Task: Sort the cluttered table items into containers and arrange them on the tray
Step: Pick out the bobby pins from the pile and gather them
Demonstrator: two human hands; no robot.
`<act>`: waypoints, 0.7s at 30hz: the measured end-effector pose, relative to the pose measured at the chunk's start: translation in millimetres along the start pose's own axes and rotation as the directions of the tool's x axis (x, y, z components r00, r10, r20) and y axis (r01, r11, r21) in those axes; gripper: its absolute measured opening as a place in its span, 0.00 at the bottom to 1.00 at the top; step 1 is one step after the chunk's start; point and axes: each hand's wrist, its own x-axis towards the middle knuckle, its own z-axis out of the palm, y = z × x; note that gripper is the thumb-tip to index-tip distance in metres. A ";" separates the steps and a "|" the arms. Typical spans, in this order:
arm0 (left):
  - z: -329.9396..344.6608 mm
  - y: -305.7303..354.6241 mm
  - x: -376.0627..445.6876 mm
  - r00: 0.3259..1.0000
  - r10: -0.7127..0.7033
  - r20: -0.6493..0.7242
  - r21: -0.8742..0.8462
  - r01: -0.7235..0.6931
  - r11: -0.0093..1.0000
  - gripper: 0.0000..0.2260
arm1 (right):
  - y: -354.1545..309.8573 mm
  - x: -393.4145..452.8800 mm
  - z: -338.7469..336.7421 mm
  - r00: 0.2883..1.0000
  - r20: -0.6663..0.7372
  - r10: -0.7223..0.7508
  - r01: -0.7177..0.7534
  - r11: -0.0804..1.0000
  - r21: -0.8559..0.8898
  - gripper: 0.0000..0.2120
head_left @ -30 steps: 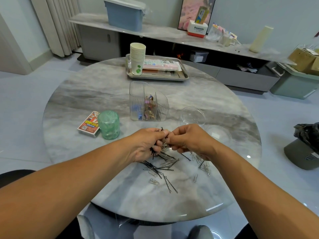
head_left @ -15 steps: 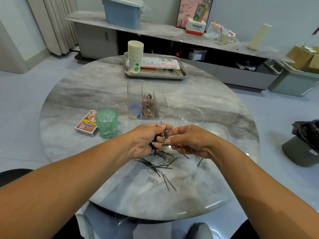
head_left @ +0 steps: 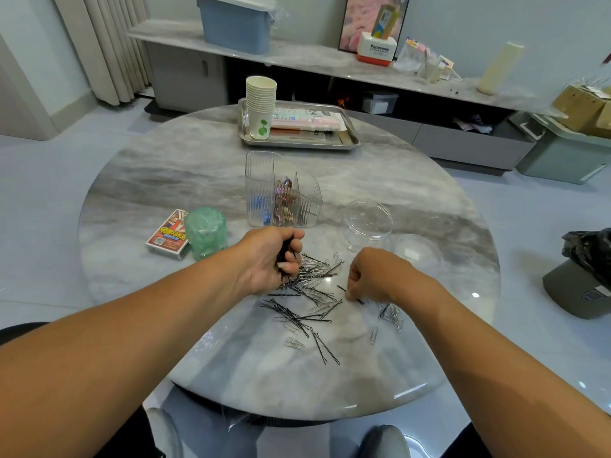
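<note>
Left hand [head_left: 271, 259] fisted on black hairpin bundle [head_left: 287, 256], above pin pile [head_left: 307, 299]; right hand [head_left: 373, 279] right of pile, grip pinching one hairpin [head_left: 350, 294] on bench [head_left: 198, 180].

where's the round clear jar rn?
Head view, right of centre: the round clear jar stands open on the marble table, between the clear divided organizer on its left and its lid, just beyond the right hand.
</note>
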 end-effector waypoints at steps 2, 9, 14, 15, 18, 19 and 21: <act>-0.9 0.5 -0.6 1.000 -0.014 0.008 0.001 0.014 1.000 0.09 | -4.8 0.5 2.1 0.998 0.009 -0.057 0.058 0.995 -0.076 0.04; -5.0 10.5 -4.6 0.998 -0.034 0.052 -0.074 0.037 0.997 0.10 | -10.5 1.5 5.3 0.990 -0.037 -0.138 0.124 0.958 -0.257 0.11; -8.1 8.4 -4.2 0.997 -0.063 0.054 -0.129 0.070 0.989 0.10 | -9.3 9.3 0.1 0.976 -0.177 -0.124 0.098 0.984 -0.149 0.05; -8.2 7.5 -4.1 0.995 -0.073 0.061 -0.137 0.081 0.987 0.10 | -8.2 11.2 -0.8 0.966 -0.218 -0.141 0.112 0.984 -0.140 0.04; -7.9 6.0 -4.5 0.994 -0.067 0.091 -0.101 0.076 0.992 0.09 | -9.8 14.9 1.2 0.934 -0.282 -0.220 0.194 0.974 -0.116 0.03; -7.6 5.8 -5.2 0.993 -0.063 0.103 -0.084 0.072 0.994 0.09 | -11.1 15.5 3.5 0.928 -0.273 -0.253 0.226 0.966 -0.125 0.03; -7.2 6.5 -6.4 0.990 -0.063 0.126 -0.074 0.073 0.995 0.07 | -13.7 16.0 7.7 0.928 -0.232 -0.290 0.258 0.953 -0.158 0.05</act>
